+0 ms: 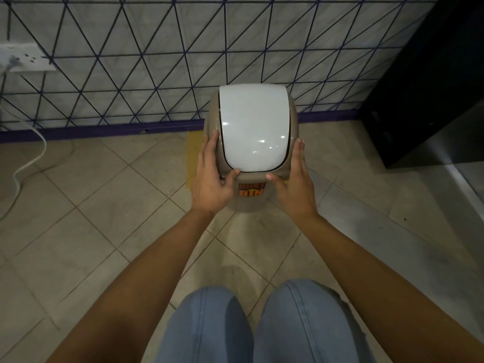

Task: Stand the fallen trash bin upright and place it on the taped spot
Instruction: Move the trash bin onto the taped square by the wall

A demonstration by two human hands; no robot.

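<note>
At the far edge of the tiled floor (104,205), against the wall: fingers (209,145) spread and pressed to the trash bin (292,127) rim, left hand (209,179) and right hand (294,179) clasping either side. Bin upright, white swing lid (254,127) up, over yellow tape (192,155).

A white wall socket (25,56) sits on the triangle-patterned wall (157,61); its white cable (28,163) trails onto beige floor tiles (91,218). A black cabinet (429,87) stands right.
</note>
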